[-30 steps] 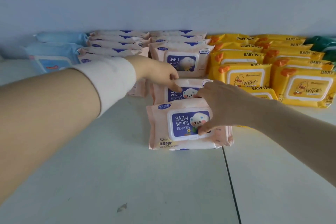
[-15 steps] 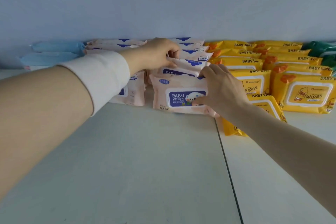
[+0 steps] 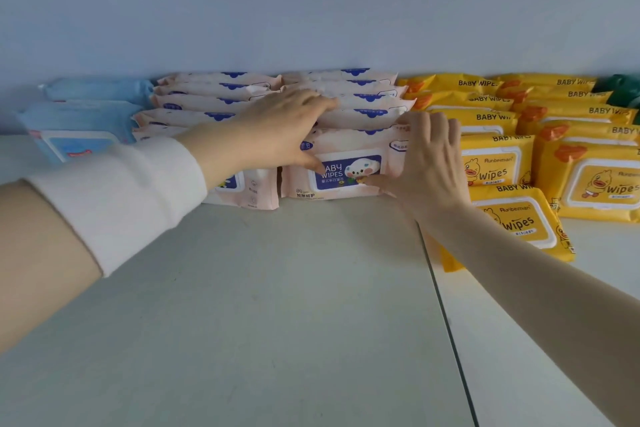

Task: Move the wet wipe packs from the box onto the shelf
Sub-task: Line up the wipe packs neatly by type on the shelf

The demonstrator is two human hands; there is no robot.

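Note:
The front pink wipe pack (image 3: pixel 349 163) stands upright on the white shelf (image 3: pixel 242 305), at the head of a row of pink packs (image 3: pixel 367 97). My right hand (image 3: pixel 426 163) holds its right end, with the thumb on the front face and the fingers over its top right corner. My left hand (image 3: pixel 277 135) lies flat across the tops of the pink packs behind, its thumb touching the front pack's label. A second row of pink packs (image 3: pixel 214 94) stands to the left. The box is out of view.
Blue packs (image 3: pixel 83 121) stand at the far left. Several rows of yellow packs (image 3: pixel 498 163) fill the right side, and one yellow pack (image 3: pixel 519 222) lies further forward under my right forearm. Green packs (image 3: pixel 623 90) sit at the far right. A seam (image 3: pixel 446 322) divides the shelf boards.
The pink pack went from lying flat near the front to standing upright against its row. My left hand moved from the row's front pack to lie over the packs' tops.

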